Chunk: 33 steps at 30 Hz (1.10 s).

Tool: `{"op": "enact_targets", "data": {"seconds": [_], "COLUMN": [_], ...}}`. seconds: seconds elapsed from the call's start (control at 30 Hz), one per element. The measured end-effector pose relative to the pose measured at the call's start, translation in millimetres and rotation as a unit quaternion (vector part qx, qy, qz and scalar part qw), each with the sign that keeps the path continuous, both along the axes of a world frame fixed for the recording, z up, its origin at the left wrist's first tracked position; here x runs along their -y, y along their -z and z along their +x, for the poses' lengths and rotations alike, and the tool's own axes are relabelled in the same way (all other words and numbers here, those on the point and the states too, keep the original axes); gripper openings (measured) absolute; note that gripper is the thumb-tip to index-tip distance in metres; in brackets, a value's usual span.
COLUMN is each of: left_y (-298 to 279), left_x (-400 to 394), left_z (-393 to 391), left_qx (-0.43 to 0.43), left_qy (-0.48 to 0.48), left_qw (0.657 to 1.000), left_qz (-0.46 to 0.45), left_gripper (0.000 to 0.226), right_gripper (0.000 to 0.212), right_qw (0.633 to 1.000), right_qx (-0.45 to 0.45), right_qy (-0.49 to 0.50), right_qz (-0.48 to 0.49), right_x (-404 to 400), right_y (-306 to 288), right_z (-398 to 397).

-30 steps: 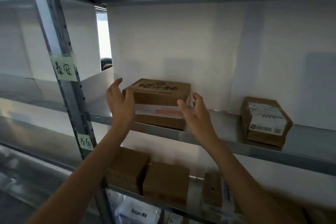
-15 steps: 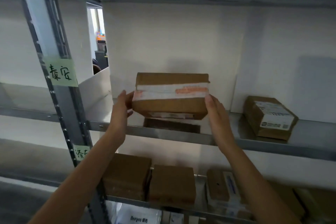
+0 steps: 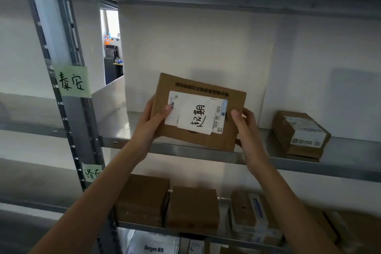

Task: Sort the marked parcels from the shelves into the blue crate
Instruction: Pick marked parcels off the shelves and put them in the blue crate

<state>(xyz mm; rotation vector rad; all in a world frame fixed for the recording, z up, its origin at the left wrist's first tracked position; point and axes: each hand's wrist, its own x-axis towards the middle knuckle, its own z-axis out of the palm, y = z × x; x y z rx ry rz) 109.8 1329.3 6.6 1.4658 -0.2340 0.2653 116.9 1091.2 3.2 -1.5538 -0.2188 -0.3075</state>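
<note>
1. Above the middle shelf, in the head view, both hands hold a brown box up in the air.
2. Left hand grips its left edge, thumb on the white note. Right hand grips the right edge.
3. It looks like the checking step. The note has writing, so this box is likely marked.
4. Next, carry it to the blue crate, which is not in sight.

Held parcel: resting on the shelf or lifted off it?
Lifted off. Parcel is tilted, labelled face toward the camera, held by left hand and right hand.
</note>
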Motion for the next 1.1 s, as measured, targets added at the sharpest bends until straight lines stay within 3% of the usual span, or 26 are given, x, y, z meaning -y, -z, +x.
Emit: {"op": "enact_targets", "data": {"seconds": [0.2, 0.27, 0.33, 0.43, 0.5, 0.67, 1.1], "left_y": [-60.2, -76.3, -75.5, -47.7, -27.6, -13.4, -15.8], "left_x": [-16.3, -9.0, 4.7, 32.8, 45.3, 37.3, 57.6], "left_z": [5.8, 8.8, 12.0, 9.1, 5.9, 11.0, 11.5], "left_qx": [0.029, 0.067, 0.089, 0.037, 0.006, 0.019, 0.007], "left_qy": [0.071, 0.04, -0.022, -0.005, 0.058, 0.065, 0.084], "left_qw": [0.99, 0.995, 0.995, 0.997, 0.997, 0.997, 0.996], "left_qz": [0.115, 0.066, -0.037, -0.064, -0.043, -0.032, -0.024], "left_gripper": [0.057, 0.066, 0.075, 0.074, 0.066, 0.064, 0.068], "right_gripper": [0.07, 0.071, 0.065, 0.054, 0.056, 0.07, 0.06], "right_qw": [0.988, 0.987, 0.98, 0.966, 0.971, 0.991, 0.989], "right_qx": [-0.029, -0.028, -0.024, -0.024, -0.029, -0.007, 0.032], "right_qy": [-0.108, -0.12, -0.11, -0.089, -0.058, -0.046, -0.055], "right_qz": [0.104, 0.108, 0.165, 0.242, 0.228, 0.126, 0.137], "right_x": [26.2, 19.5, 4.1, -20.7, -27.8, -14.6, -10.5], "right_y": [-6.7, -7.9, -5.0, 1.1, 5.8, 4.8, -4.9], "right_z": [1.7, -0.7, -3.6, -5.8, -5.2, 3.0, 6.2]}}
